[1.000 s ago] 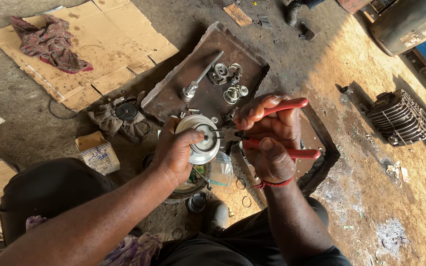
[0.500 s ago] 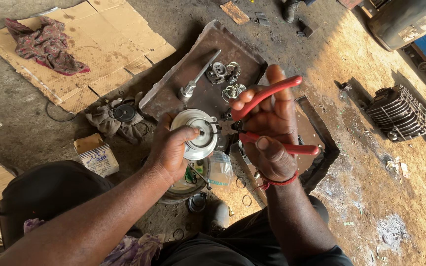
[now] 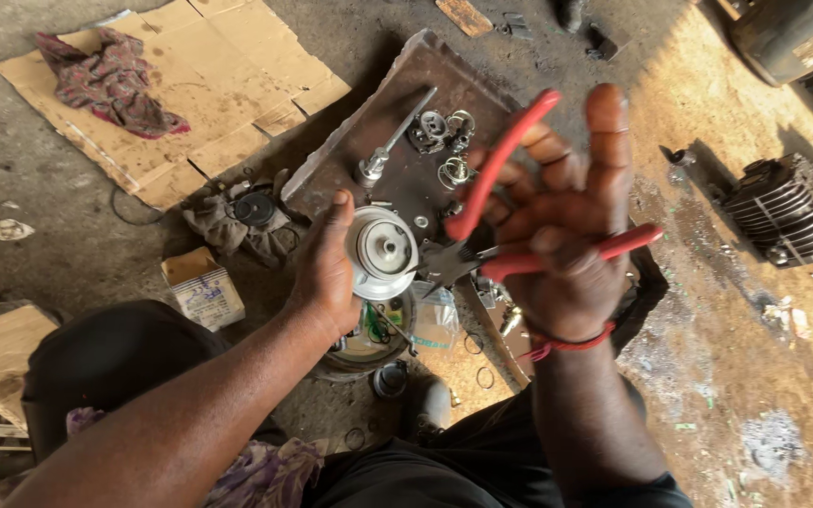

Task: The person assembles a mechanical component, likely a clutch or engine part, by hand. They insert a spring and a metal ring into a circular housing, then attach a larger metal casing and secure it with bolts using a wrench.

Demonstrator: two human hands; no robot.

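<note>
The left hand [image 3: 324,273] gripped a round silver metal part [image 3: 383,250], holding it above the dirt floor [image 3: 68,245]. The right hand [image 3: 562,235] grasped red-handled pliers [image 3: 519,202], handles spread wide, their tip touching the part's edge. Behind them lay a rusty metal plate [image 3: 406,122] with loose rings.

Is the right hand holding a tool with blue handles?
No, the pliers in the right hand have red handles, spread wide apart.
</note>
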